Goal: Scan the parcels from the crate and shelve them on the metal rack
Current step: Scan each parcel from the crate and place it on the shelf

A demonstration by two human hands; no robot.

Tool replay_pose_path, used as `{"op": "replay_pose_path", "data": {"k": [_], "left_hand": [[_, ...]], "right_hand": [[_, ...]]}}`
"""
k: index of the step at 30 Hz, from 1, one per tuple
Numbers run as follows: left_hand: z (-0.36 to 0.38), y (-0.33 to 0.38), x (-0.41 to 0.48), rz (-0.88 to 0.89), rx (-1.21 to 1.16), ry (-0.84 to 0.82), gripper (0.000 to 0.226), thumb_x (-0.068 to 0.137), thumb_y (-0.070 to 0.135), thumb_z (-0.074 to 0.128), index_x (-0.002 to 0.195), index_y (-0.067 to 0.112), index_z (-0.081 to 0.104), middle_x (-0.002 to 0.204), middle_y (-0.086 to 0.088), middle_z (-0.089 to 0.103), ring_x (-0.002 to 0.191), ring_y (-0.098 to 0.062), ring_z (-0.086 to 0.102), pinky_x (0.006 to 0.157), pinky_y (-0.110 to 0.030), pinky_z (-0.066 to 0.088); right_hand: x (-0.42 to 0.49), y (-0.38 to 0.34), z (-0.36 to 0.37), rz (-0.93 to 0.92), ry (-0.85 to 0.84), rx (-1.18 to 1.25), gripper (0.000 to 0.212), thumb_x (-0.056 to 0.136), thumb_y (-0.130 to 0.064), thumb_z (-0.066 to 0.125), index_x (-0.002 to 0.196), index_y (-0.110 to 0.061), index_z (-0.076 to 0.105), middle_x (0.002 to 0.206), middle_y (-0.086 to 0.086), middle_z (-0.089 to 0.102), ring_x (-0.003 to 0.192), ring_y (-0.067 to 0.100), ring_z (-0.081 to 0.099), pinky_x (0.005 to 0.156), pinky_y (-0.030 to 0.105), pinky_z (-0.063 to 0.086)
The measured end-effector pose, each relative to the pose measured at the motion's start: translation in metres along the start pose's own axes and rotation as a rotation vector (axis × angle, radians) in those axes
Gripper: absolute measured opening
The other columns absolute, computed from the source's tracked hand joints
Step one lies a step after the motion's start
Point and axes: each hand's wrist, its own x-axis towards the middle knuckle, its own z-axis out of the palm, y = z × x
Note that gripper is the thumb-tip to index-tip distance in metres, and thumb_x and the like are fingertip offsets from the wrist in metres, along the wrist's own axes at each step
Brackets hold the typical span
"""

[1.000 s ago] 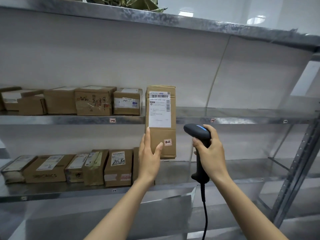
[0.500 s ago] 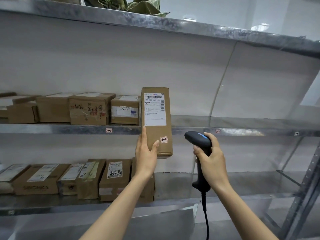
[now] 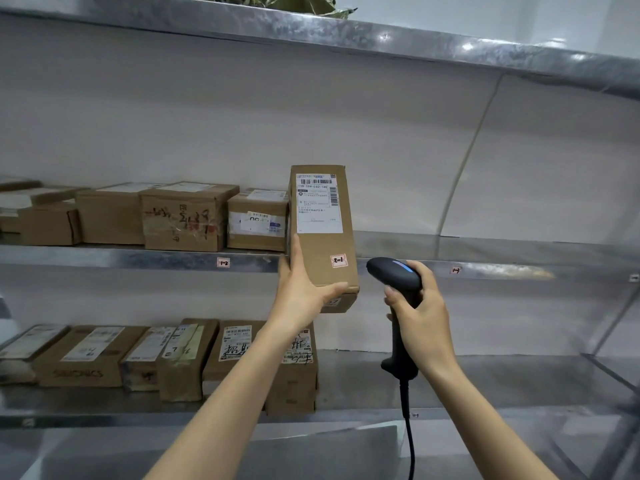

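Observation:
My left hand [image 3: 300, 292] grips the lower end of a tall brown parcel [image 3: 322, 244] and holds it upright in front of the middle shelf [image 3: 485, 270] of the metal rack. Its white shipping label faces me. The parcel stands just right of the row of boxes [image 3: 187, 216] on that shelf, and its bottom hangs below the shelf edge. My right hand [image 3: 420, 317] is closed around the handle of a black barcode scanner [image 3: 394, 275], whose head sits just right of the parcel's lower end. The crate is out of view.
The lower shelf [image 3: 450, 386] carries several labelled boxes [image 3: 187, 358] on its left half. The middle shelf's right part is bare metal. A top shelf [image 3: 381, 36] runs overhead. The scanner cable [image 3: 410, 441] hangs down. A rack post [image 3: 623, 420] stands at the right.
The parcel has risen relative to the shelves, with my left hand staying at its lower end. The scanner hand kept its place beside it while the view tilted up and closer.

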Motion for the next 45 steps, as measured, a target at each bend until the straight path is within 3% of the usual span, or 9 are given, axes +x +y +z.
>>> {"op": "replay_pose_path", "data": {"k": [6, 12, 16, 19, 22, 25, 30, 38, 45], "left_hand": [[-0.015, 0.002, 0.008, 0.075, 0.017, -0.093, 0.114, 0.068, 0.034, 0.084, 0.150, 0.037, 0.005, 0.149, 0.003, 0.036, 0.135, -0.017, 0.038, 0.111, -0.040, 0.034], [-0.008, 0.005, 0.002, 0.096, 0.397, 0.146, 0.107, 0.067, 0.083, 0.044, 0.153, 0.031, 0.007, 0.149, 0.002, 0.040, 0.129, -0.024, 0.046, 0.090, -0.043, 0.048], [-0.005, 0.010, 0.013, 0.141, 0.488, 0.299, 0.109, 0.065, 0.089, 0.027, 0.153, 0.027, 0.014, 0.132, -0.003, 0.058, 0.113, -0.026, 0.060, 0.078, -0.041, 0.055], [-0.005, 0.015, 0.025, 0.150, 0.584, 0.375, 0.106, 0.068, 0.086, 0.022, 0.153, 0.025, 0.008, 0.109, -0.006, 0.068, 0.091, -0.025, 0.067, 0.056, -0.031, 0.047], [-0.003, 0.021, 0.036, 0.162, 0.642, 0.390, 0.102, 0.073, 0.082, 0.016, 0.153, 0.023, -0.005, 0.131, -0.010, 0.058, 0.081, -0.024, 0.067, 0.042, -0.024, 0.032], [0.000, 0.014, 0.038, 0.191, 0.616, 0.339, 0.099, 0.075, 0.081, 0.018, 0.148, 0.028, -0.023, 0.158, -0.007, 0.023, 0.111, -0.028, 0.061, 0.057, -0.036, 0.055], [0.011, -0.005, 0.037, 0.207, 0.478, 0.319, 0.095, 0.082, 0.076, 0.034, 0.134, 0.044, -0.040, 0.162, -0.002, 0.001, 0.142, -0.027, 0.028, 0.084, -0.047, 0.054], [0.030, -0.024, 0.075, 0.197, 0.676, 0.400, 0.092, 0.085, 0.076, 0.020, 0.143, 0.028, -0.032, 0.156, -0.006, -0.026, 0.146, -0.029, -0.016, 0.114, -0.055, -0.006], [0.034, -0.031, 0.083, 0.209, 0.713, 0.416, 0.091, 0.085, 0.077, 0.017, 0.146, 0.025, -0.026, 0.159, -0.010, -0.019, 0.147, -0.029, -0.015, 0.112, -0.056, -0.011]], "right_hand": [[-0.001, 0.000, -0.002, 0.004, 0.004, -0.001, 0.041, 0.090, -0.014, 0.062, 0.123, -0.035, 0.050, 0.095, 0.003, 0.065, 0.069, 0.012, 0.061, 0.072, 0.041, 0.057], [-0.004, 0.002, -0.003, -0.003, 0.003, 0.006, 0.040, 0.090, -0.013, 0.062, 0.121, -0.036, 0.050, 0.094, 0.001, 0.065, 0.071, 0.013, 0.062, 0.070, 0.040, 0.058], [-0.006, 0.005, -0.006, 0.005, 0.008, 0.010, 0.039, 0.090, -0.013, 0.062, 0.119, -0.037, 0.050, 0.093, 0.000, 0.065, 0.074, 0.016, 0.063, 0.072, 0.042, 0.058], [-0.005, 0.008, -0.008, 0.008, 0.015, 0.009, 0.039, 0.090, -0.013, 0.062, 0.117, -0.039, 0.051, 0.092, -0.001, 0.066, 0.074, 0.015, 0.064, 0.073, 0.043, 0.057], [-0.004, 0.012, -0.009, 0.013, 0.023, 0.009, 0.040, 0.090, -0.012, 0.063, 0.116, -0.041, 0.051, 0.090, -0.003, 0.066, 0.071, 0.014, 0.063, 0.073, 0.044, 0.057], [-0.003, 0.016, -0.010, 0.024, 0.025, 0.012, 0.041, 0.090, -0.013, 0.063, 0.115, -0.043, 0.051, 0.088, -0.004, 0.066, 0.070, 0.014, 0.064, 0.072, 0.044, 0.057], [-0.001, 0.026, -0.009, 0.035, 0.019, 0.027, 0.042, 0.090, -0.011, 0.063, 0.109, -0.047, 0.052, 0.083, -0.010, 0.066, 0.070, 0.017, 0.063, 0.071, 0.045, 0.057], [0.005, 0.041, -0.003, 0.069, 0.019, 0.036, 0.044, 0.089, -0.012, 0.064, 0.104, -0.052, 0.053, 0.087, -0.015, 0.066, 0.072, 0.016, 0.064, 0.072, 0.044, 0.057], [0.009, 0.045, 0.001, 0.070, 0.017, 0.035, 0.045, 0.089, -0.011, 0.064, 0.108, -0.050, 0.052, 0.091, -0.014, 0.065, 0.076, 0.011, 0.064, 0.074, 0.041, 0.058]]}}
